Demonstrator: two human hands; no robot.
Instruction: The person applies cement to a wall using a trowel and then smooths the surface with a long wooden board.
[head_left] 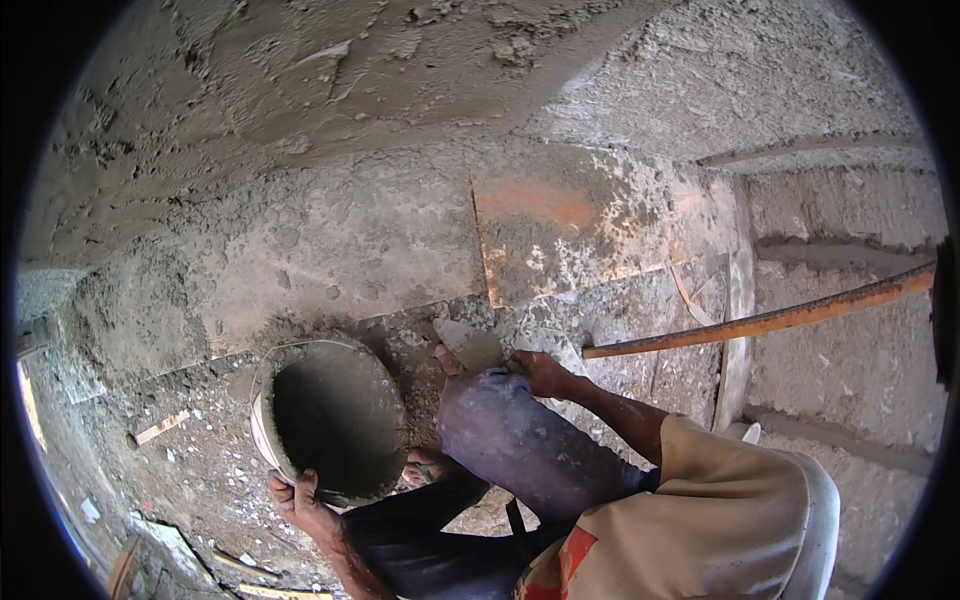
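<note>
My left hand (300,500) grips the near left rim of a mortar-coated bucket (330,420); its interior is dark grey, and I cannot tell how full it is. The bucket leans toward me beside my bent legs. My right hand (540,372) is closed on a trowel at my raised knee, its handle mostly hidden. The grey, mortar-smeared trowel blade (468,345) shows just beyond the knee, near my bare foot.
Mortar-stained boards (570,220) lie along the base of a rough plastered wall (330,70). A long wooden batten (760,326) slants from the right toward my right hand. Wood offcuts (160,428) and rubble litter the floor at left. Concrete steps (840,340) are on the right.
</note>
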